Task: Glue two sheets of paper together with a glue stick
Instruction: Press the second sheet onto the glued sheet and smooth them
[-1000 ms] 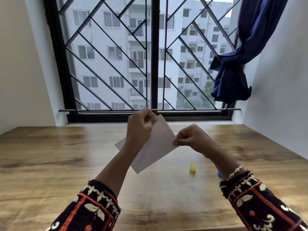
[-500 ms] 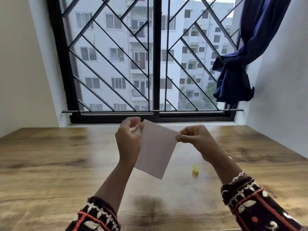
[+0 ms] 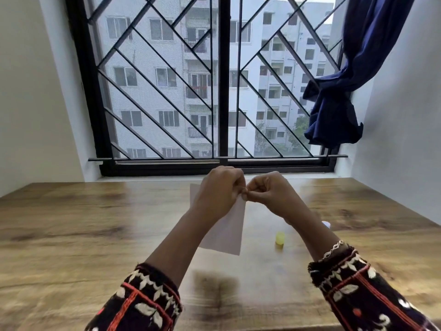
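White paper (image 3: 229, 230) hangs upright in the air above the wooden table (image 3: 71, 230). My left hand (image 3: 218, 189) and my right hand (image 3: 269, 193) both pinch its top edge, thumbs and fingertips almost touching each other. I cannot tell whether it is one sheet or two pressed together. A small yellow glue stick cap (image 3: 279, 238) stands on the table below my right wrist. A bit of white and blue (image 3: 326, 224), partly hidden behind my right forearm, lies just beyond it.
A barred window (image 3: 222, 91) fills the wall behind the table. A knotted dark blue curtain (image 3: 334, 111) hangs at the right. White walls close in on both sides.
My hands have come together at the paper's top edge. The paper has swung from spread between them to hanging straight down.
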Tool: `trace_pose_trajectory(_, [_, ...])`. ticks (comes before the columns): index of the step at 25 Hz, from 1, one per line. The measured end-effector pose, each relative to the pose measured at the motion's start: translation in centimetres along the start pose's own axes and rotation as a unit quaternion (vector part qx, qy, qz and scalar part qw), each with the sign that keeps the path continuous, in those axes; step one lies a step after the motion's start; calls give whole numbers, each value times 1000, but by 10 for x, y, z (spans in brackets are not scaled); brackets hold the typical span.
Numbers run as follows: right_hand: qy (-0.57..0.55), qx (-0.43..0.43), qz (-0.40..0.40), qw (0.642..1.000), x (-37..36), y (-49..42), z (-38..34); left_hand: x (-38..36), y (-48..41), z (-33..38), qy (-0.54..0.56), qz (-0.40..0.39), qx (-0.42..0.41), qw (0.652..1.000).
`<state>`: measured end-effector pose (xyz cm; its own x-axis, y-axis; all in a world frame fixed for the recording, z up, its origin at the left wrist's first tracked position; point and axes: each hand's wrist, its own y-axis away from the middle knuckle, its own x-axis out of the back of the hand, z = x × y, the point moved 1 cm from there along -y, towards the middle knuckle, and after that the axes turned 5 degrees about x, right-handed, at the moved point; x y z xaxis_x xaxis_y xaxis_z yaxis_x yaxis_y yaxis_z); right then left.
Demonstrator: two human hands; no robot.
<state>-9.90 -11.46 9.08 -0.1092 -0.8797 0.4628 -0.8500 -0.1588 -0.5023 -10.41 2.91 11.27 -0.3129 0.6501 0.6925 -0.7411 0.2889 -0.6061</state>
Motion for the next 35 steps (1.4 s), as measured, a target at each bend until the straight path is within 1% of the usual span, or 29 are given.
trace_pose_trajectory(2, [-21, -4, -11, 1000, -1, 0, -1, 2, -1, 1, -4, 1, 3, 1000])
trace_pose_trajectory(5, [-75, -10, -50, 996, -3, -2, -4, 5, -2, 1, 2, -7, 10, 1000])
trace_pose_trajectory(7, [-95, -8, -66, 993, -4, -3, -6, 5, -3, 1, 24, -10, 21, 999])
trace_pose_trajectory(9, [-103, -7, -65, 993, -6, -5, -6, 7, -3, 0, 58, -6, 31, 998])
trace_pose_trajectory(12, [-96, -16, -67, 993, -7, -5, -7, 7, -3, -4, 78, 4, 34, 996])
trace_pose_trajectory(15, [-74, -28, -86, 993, -5, -5, -8, 4, 0, -6, 81, 18, 33, 996])
trace_pose_trajectory(19, [-22, -69, -105, 992, -4, 2, 1, 12, -4, -14, 114, 81, 53, 989])
trace_pose_trajectory(22, [-18, -83, -116, 990, -2, 10, 14, 21, -6, -23, 153, 110, 81, 979])
trace_pose_trajectory(30, [-19, -103, -101, 989, 8, 20, 25, 25, -1, -46, 182, 178, 147, 956])
trace_pose_trajectory(32, [-44, -106, -92, 989, 9, 22, 25, 21, 3, -53, 188, 189, 171, 949])
trace_pose_trajectory(35, [-109, -129, -48, 984, 10, 22, 25, 15, 8, -63, 202, 195, 217, 935])
